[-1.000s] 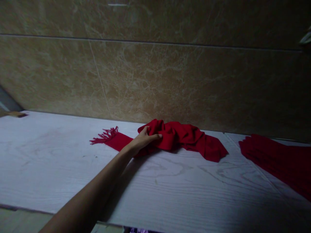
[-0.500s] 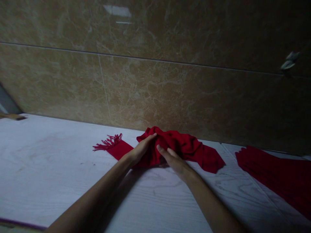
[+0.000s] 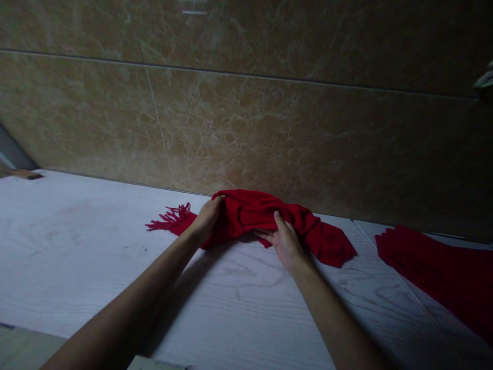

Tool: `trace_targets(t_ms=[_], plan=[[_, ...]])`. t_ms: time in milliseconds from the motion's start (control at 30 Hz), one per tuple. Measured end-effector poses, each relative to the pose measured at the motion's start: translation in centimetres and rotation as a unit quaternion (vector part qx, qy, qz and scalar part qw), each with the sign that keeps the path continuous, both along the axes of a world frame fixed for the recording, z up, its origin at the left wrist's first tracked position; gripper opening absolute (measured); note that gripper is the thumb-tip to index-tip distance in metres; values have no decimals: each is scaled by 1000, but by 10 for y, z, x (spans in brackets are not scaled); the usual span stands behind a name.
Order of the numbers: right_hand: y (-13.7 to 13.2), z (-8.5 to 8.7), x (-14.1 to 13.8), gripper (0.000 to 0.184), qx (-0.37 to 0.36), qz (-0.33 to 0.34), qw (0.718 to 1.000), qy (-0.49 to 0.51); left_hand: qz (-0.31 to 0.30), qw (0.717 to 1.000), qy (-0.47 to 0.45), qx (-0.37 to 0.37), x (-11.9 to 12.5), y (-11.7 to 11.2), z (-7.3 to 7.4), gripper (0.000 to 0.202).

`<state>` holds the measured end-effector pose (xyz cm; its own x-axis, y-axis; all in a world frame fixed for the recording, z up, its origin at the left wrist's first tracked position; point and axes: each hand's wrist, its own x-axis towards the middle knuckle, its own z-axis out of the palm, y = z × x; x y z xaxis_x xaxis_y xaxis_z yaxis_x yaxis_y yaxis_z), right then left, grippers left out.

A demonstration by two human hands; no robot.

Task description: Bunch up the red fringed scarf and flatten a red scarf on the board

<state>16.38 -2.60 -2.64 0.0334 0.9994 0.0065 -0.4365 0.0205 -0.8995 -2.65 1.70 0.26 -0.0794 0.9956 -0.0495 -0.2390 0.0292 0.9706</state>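
A red scarf lies bunched on the white wood-grain surface, against the foot of the wall. Its fringed end points left, and a flat folded end reaches out to the right. My left hand grips the left part of the bunched cloth, its fingertips partly hidden in the folds. With the thumb on top and the fingers beneath, my right hand holds the scarf's near edge right of the middle. Between the hands the cloth is lifted a little into an arch.
Another red cloth lies at the right on the white surface. Behind stands a brown marble-patterned wall. A small wooden piece sits at the far left corner, and a blurred metallic object is on the wall at right.
My hands have moved apart, the left one leftward and the right one rightward. The scarf between them has spread wider and smoother. The view has shifted slightly.
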Motion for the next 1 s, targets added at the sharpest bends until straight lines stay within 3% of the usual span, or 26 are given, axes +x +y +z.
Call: trace_targets(t_ms=[100,200,300,400,633,833,1000], plan=[[0,4,-3,30,3,-1,999,34,-19,998,-48,-46,4,-1,0,20],[1,3,-6,29,26,-6,999,30,-76,988,-120,-68,9,-7,2,25],[5,-3,-7,35,38,-32,999,9,-169,976,-137,-14,11,-15,4,35],[9,-7,-7,43,38,-71,996,-28,-235,969,-43,61,8,-17,0,45],[2,-2,-13,53,63,-70,990,-103,-142,956,241,88,-2,2,-25,39],[1,1,-11,53,68,-90,988,-106,-117,941,299,109,-2,3,-27,35],[7,-4,-4,51,63,-125,987,-84,-109,934,336,55,-4,2,-24,39]])
